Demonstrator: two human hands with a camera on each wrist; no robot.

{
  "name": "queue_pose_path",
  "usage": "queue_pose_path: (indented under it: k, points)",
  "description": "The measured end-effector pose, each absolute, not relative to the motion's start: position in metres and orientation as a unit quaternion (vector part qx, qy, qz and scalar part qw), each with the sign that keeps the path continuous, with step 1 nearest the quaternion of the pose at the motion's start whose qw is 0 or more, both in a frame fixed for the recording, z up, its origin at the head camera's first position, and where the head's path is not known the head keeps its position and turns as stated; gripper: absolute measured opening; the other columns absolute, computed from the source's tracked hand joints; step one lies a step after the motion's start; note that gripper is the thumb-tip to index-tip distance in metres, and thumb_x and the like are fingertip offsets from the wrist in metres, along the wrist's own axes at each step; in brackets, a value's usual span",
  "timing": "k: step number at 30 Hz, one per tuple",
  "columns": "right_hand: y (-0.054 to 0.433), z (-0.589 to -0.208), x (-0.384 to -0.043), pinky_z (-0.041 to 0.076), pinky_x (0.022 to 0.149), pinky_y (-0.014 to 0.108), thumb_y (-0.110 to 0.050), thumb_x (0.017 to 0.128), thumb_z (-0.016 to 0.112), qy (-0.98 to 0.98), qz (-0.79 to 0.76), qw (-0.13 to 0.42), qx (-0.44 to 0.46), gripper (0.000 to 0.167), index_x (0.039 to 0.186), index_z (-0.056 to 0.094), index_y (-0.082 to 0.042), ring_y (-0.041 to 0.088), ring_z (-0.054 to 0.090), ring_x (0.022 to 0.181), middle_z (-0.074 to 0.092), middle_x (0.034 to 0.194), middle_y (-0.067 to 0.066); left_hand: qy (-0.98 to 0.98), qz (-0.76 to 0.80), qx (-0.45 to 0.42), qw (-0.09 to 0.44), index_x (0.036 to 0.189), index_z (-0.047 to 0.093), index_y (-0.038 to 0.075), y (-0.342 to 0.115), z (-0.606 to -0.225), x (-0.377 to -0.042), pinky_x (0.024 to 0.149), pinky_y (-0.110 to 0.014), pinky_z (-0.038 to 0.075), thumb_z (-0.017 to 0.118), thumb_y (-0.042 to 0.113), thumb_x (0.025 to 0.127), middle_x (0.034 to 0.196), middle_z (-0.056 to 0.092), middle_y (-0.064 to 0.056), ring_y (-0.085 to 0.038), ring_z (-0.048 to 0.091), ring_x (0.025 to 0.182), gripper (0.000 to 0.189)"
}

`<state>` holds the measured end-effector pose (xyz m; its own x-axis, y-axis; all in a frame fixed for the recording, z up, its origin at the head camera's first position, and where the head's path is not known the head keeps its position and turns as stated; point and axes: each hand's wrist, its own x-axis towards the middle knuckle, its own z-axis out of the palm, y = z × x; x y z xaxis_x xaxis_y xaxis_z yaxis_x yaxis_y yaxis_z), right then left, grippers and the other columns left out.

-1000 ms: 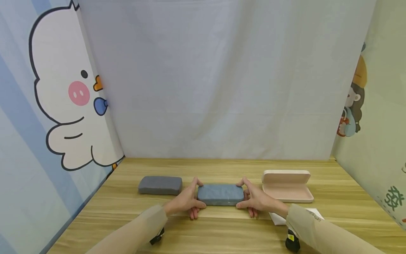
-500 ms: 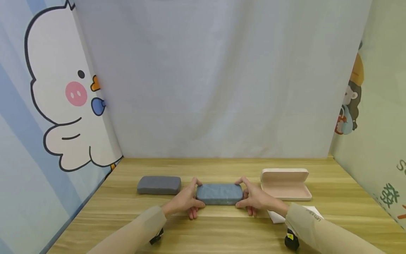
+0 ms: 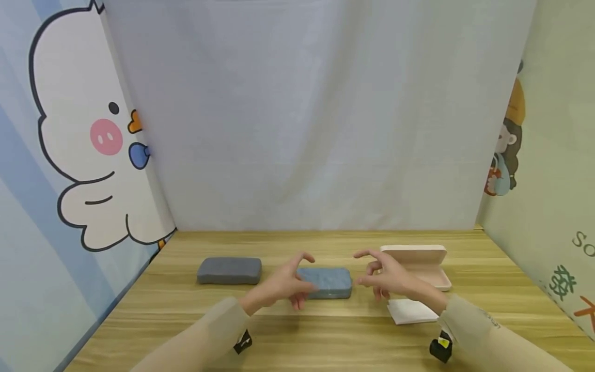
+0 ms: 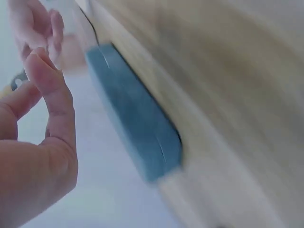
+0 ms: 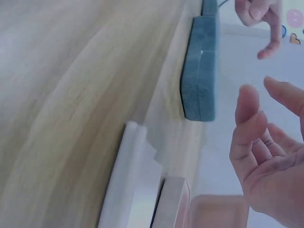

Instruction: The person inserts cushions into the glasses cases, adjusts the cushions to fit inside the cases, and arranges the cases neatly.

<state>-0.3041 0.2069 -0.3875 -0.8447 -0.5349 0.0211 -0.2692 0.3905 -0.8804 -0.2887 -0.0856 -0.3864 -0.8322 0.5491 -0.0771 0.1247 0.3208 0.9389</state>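
A blue, closed glasses case lies in the middle of the wooden table. My left hand hovers over its left end, fingers loosely bent and apart, holding nothing. Off the case's right end, my right hand is raised with thumb and forefinger spread and nothing between them. In the left wrist view a gap shows between the hand and the blue case. The right wrist view likewise has the blue case apart from the right hand.
At the left lies a closed grey glasses case. A pale pink case with its lid up stands at the right, partly behind the right hand. In front of it is a folded white cloth. A white curtain hangs behind the table.
Both hands have let go of the blue case's ends and lifted. The right hand has moved away to the right, while the left is now above the left end. The case remains on the table.
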Motion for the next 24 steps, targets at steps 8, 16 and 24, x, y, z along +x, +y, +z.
queue_pose_path:
  k: [8,16,24]
  points:
    - [0.246,-0.383,-0.294,0.039,0.035,0.021,-0.018,0.093,0.064,0.806,-0.533,0.125,-0.227,0.053,0.139,0.038,-0.008,0.017,0.057,0.046,0.060,0.075,0.017,0.692,0.632,0.195,0.291,0.137,0.032,0.009,-0.036,-0.395,-0.270,0.045,-0.024,0.055,0.064,0.005,0.091,0.066,0.064,-0.010,-0.013,0.061,0.046,0.056]
    - [0.293,-0.390,-0.283,0.030,0.035,0.017,-0.014,0.099,0.054,0.774,-0.572,0.150,-0.226,0.046,0.140,0.035,-0.011,0.008,0.053,0.046,0.063,0.074,0.001,0.621,0.671,0.174,0.365,0.138,0.032,0.012,0.002,-0.400,-0.262,0.056,-0.022,0.059,0.060,0.000,0.092,0.076,0.068,-0.010,-0.012,0.067,0.058,0.055]
    - [0.346,-0.396,-0.277,0.022,0.037,0.020,-0.012,0.102,0.047,0.765,-0.572,0.214,-0.202,0.036,0.132,0.042,-0.031,0.003,0.046,0.046,0.064,0.084,0.001,0.599,0.704,0.101,0.368,0.134,0.034,0.011,0.037,-0.410,-0.253,0.067,-0.029,0.062,0.058,-0.008,0.090,0.107,0.066,-0.033,-0.022,0.072,0.072,0.053]
